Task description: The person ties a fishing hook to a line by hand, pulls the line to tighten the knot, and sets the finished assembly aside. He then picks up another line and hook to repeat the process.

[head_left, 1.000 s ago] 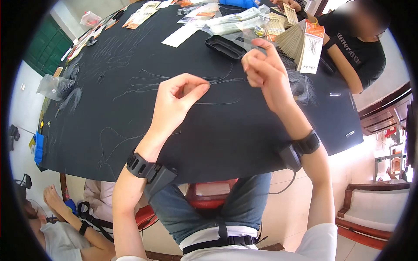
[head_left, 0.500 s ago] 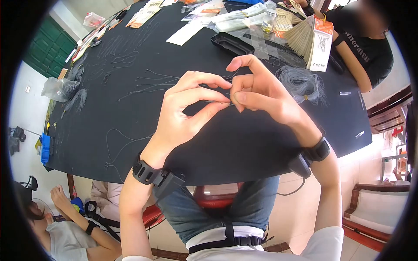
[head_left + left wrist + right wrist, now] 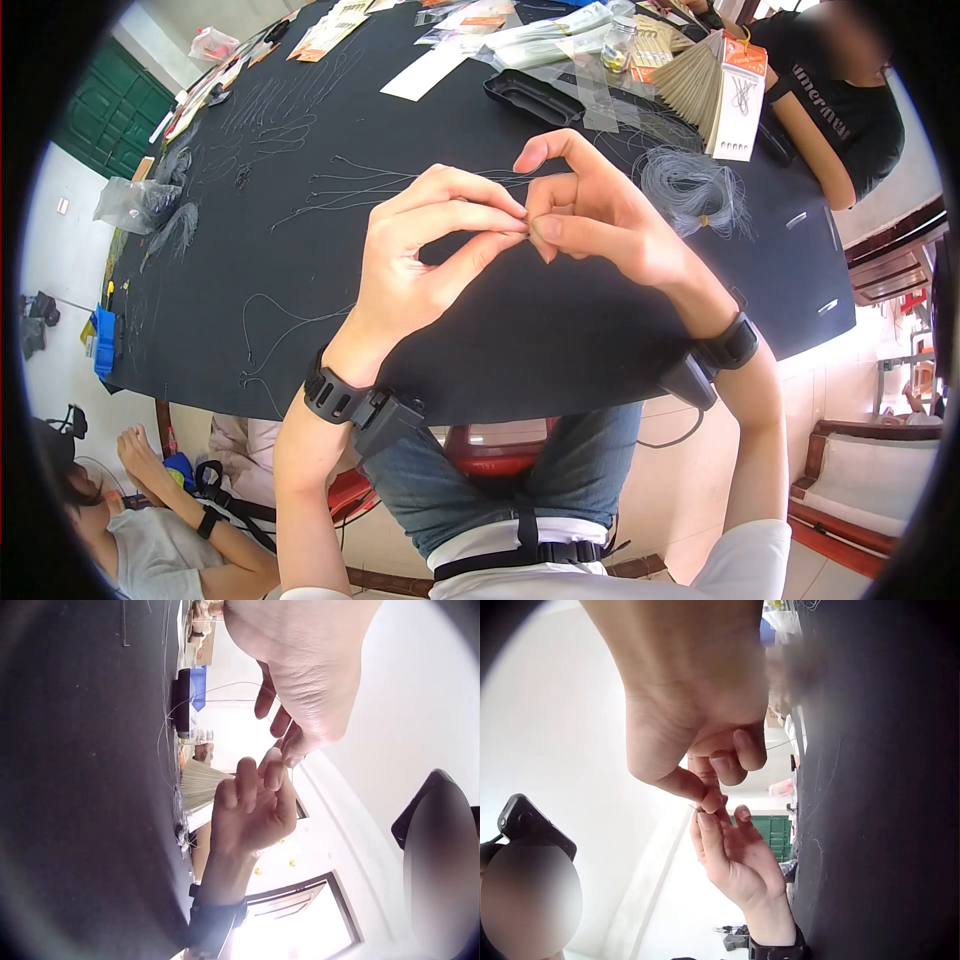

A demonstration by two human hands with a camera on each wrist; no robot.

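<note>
The left hand (image 3: 420,260) and right hand (image 3: 600,225) meet fingertip to fingertip, both pinching one thin thread (image 3: 217,684) (very hard to see). Its loose part loops away behind the pinch. It looks like knot-tying; next needs a slow, steady pull.

- A bare strip of the black table (image 3: 560,330) is seen along the near edge, below the left hand (image 3: 420,260) and right hand (image 3: 600,225), which are joined over a fine line (image 3: 217,684).
- Toward the right edge, passage is narrowed by a bundle of grey line (image 3: 690,190) just beside the right hand.
- Toward the far edge, the way is blocked by a black tray (image 3: 535,97), a fanned card stack (image 3: 715,95) and paper packets (image 3: 440,70).
- Toward the left edge, thin threads (image 3: 340,185) are spread over the surface, and a plastic bag (image 3: 135,205) is set at that edge.
- The far right corner is taken up by another person's arm (image 3: 805,135).
</note>
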